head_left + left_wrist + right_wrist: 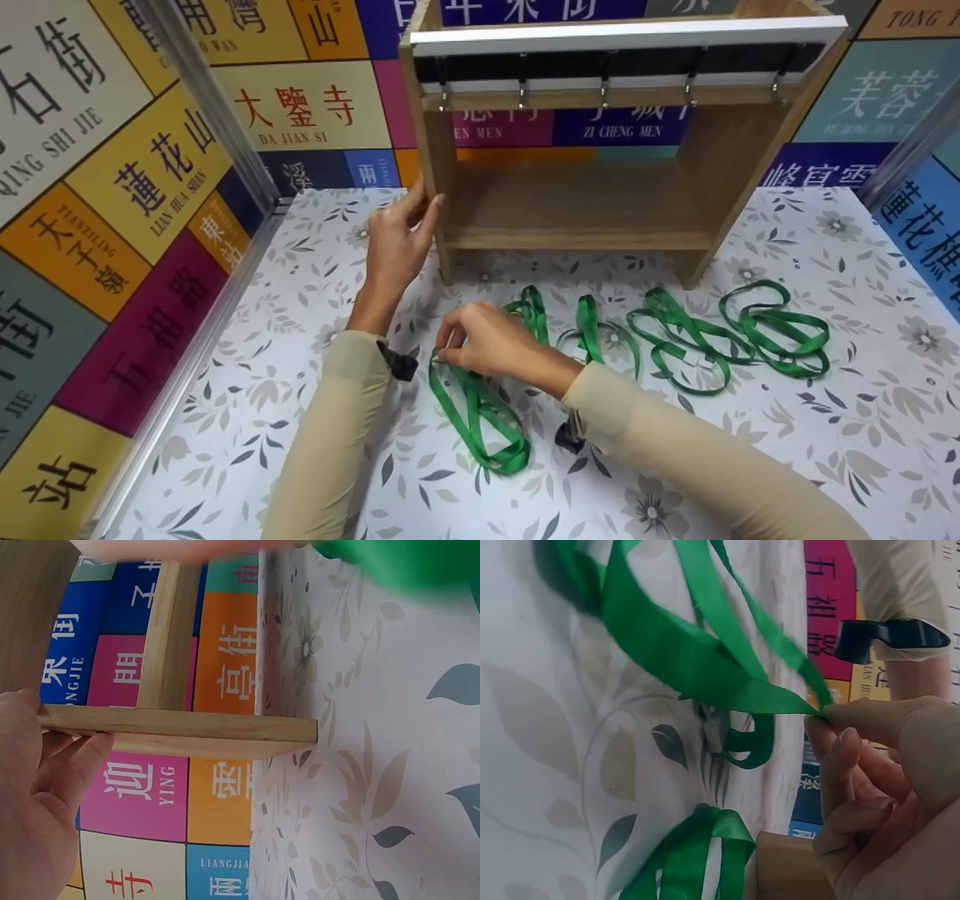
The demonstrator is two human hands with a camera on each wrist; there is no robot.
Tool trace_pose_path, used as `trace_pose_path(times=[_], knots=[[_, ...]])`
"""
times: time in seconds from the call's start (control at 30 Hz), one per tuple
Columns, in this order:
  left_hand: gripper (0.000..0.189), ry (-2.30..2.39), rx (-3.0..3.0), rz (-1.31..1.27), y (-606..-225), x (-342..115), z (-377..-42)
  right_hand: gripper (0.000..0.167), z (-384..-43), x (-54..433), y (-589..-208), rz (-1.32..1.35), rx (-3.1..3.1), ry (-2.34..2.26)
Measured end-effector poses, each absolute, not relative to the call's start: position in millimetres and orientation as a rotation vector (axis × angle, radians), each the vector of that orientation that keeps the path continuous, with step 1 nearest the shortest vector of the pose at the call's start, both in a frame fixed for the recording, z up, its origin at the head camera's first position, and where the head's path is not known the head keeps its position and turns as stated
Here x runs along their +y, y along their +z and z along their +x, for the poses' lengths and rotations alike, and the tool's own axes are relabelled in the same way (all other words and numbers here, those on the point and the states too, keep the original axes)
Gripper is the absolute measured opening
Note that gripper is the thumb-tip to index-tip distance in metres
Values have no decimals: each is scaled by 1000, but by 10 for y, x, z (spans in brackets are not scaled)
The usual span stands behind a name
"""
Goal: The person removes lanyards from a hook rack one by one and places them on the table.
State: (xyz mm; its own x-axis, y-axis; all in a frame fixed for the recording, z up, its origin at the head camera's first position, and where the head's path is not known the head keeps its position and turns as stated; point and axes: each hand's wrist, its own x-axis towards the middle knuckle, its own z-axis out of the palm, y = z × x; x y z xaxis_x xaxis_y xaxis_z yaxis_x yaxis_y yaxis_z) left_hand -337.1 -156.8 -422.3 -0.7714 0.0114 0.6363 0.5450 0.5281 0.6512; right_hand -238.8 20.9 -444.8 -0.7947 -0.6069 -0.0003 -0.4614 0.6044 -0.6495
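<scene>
My left hand (401,236) holds the left side panel of a wooden rack (577,202), thumb on one face and fingers on the other. The left wrist view shows that panel (187,724) between thumb and fingers. Between thumb and forefinger, my right hand (491,341) pinches a green lanyard (480,420) by its looped strap. In the right wrist view the lanyard (675,664) hangs from those fingertips, its lower part near the tabletop. A greyish clip-like piece shows behind the strap there, too blurred to make out.
Several more green lanyards lie coiled in front of the rack, among them one (667,315) right of centre and one (810,337) at far right. Several metal hooks (604,94) hang along the rack's top bar. Printed panels (150,172) wall in the floral-covered table (247,457).
</scene>
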Motion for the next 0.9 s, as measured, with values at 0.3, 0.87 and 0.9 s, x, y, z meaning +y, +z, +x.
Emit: trace_pose_path(times=[0.3,0.87,0.9], knots=[[48,-1213,-2218,-444,-4230,-1551,-3366,9,-2366,237,-4495,-924,2588,-984],[50,-1242,-2251,-387,-4297,-1678,-3325,9,-2013,1472,-3914,-806,2732,-1625],[50,-1246,-2252,-384,-4301,-1690,-3321,8,-1998,1571,-3893,-772,2758,-1660]])
